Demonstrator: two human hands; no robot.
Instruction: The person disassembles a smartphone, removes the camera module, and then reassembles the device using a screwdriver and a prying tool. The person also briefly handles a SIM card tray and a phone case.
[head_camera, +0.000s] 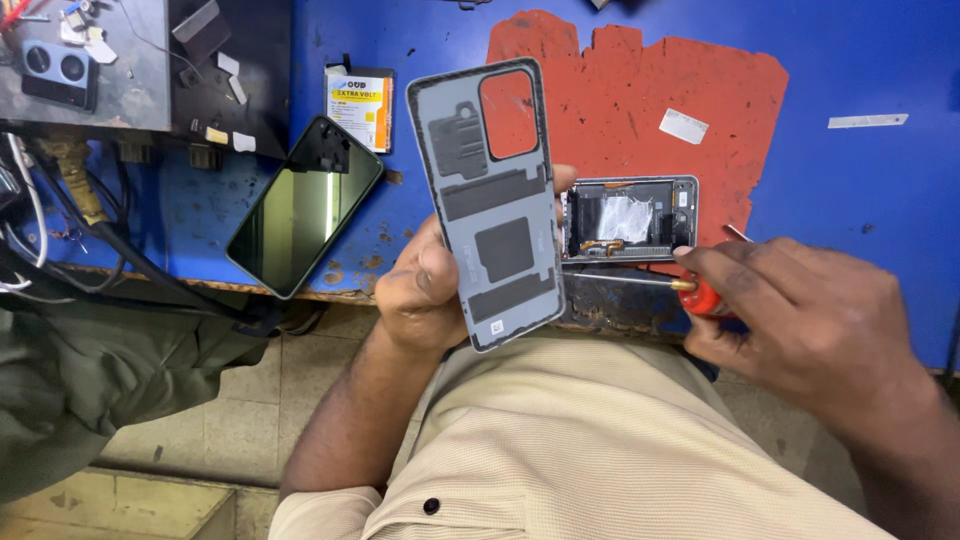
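Back cover, grey with its inner side shown and a camera cut-out at the top, is held upright over the blue bench edge, pinched in the left hand with the thumb across its lower left side. Just beside it, the opened phone body is seen lying on the red mat. A red-handled screwdriver is gripped firmly in the right hand, tip pointed towards the cover. Further left, a dark phone is laid screen-up, with a battery pack near it
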